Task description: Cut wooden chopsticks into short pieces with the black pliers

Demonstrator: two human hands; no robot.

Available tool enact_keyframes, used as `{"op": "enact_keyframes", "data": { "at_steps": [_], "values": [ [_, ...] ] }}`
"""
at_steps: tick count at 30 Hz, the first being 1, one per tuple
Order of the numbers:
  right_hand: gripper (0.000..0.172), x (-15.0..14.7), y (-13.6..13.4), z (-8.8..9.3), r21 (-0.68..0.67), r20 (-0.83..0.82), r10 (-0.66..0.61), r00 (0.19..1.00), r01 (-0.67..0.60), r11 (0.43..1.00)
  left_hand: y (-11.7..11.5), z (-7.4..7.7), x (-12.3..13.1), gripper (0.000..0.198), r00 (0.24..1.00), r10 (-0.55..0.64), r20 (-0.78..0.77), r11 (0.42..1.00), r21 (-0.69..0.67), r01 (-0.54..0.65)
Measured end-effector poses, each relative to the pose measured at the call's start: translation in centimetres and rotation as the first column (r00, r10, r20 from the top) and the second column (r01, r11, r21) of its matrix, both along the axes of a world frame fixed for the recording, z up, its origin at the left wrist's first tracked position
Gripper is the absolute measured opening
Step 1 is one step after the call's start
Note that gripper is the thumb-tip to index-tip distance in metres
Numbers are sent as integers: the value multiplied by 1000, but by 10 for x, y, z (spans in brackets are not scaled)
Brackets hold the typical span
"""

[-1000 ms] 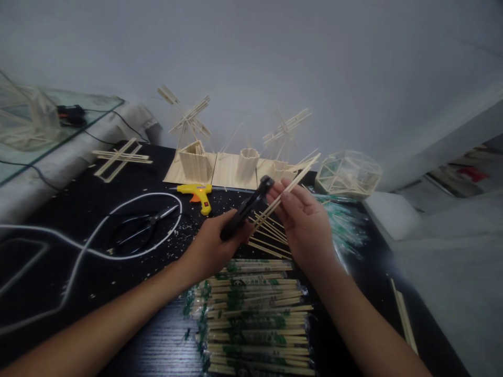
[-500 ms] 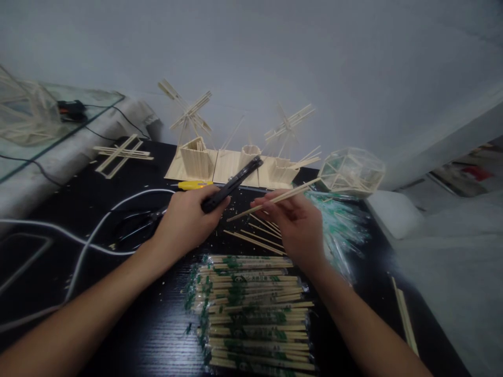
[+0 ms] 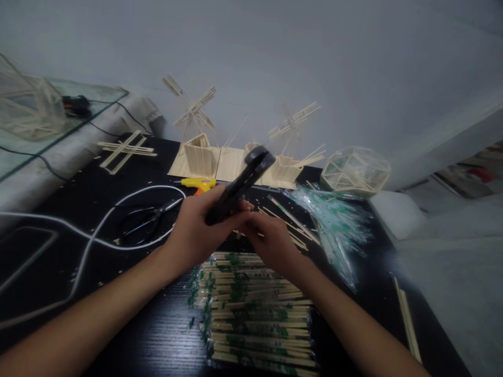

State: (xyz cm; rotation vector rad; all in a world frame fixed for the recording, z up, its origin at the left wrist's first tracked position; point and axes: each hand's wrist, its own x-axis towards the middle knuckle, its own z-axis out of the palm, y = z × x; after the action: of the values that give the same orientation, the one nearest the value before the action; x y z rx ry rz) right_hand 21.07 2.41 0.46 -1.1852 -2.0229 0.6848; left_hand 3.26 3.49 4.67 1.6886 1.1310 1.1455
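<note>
My left hand (image 3: 198,222) is wrapped round a long black tool (image 3: 239,186) with a rounded end, which points up and away from me. Its exact kind is unclear. Fingers pinched, my right hand (image 3: 271,235) meets the fingertips of my left just right of the tool. Whatever it holds is hidden. Beneath both hands lies a row of wrapped chopsticks (image 3: 259,314) in clear and green plastic. Loose chopsticks (image 3: 296,238) rest on the black table beyond my right hand. A yellow glue gun (image 3: 198,183) lies just past my left hand.
Stick windmill models (image 3: 198,157) stand on wooden boards at the back. A crossed-stick piece (image 3: 128,152), a white cord (image 3: 92,238) and black-handled scissors or pliers (image 3: 147,222) lie left. Torn wrappers (image 3: 338,220) and a faceted stick frame (image 3: 356,170) are at right.
My right hand has moved left to meet my left hand; the chopsticks it held are now out of sight. The black tool has tilted and its end appears nearer.
</note>
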Motion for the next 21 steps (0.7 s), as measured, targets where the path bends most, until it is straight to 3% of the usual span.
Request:
{"op": "enact_keyframes", "data": {
  "at_steps": [5,12,21],
  "values": [
    [21,1,2,2,-98,44,36,998,-31,995,3,-3,-2,16,998,8,56,1000,-30,-6],
    [20,2,5,-6,-99,4,49,999,-48,994,5,-3,-1,21,998,40,57,997,-68,-36],
    [11,5,9,-16,-59,-72,83,994,-87,994,2,3,1,10,993,116,20,991,70,-117]
  ]
}}
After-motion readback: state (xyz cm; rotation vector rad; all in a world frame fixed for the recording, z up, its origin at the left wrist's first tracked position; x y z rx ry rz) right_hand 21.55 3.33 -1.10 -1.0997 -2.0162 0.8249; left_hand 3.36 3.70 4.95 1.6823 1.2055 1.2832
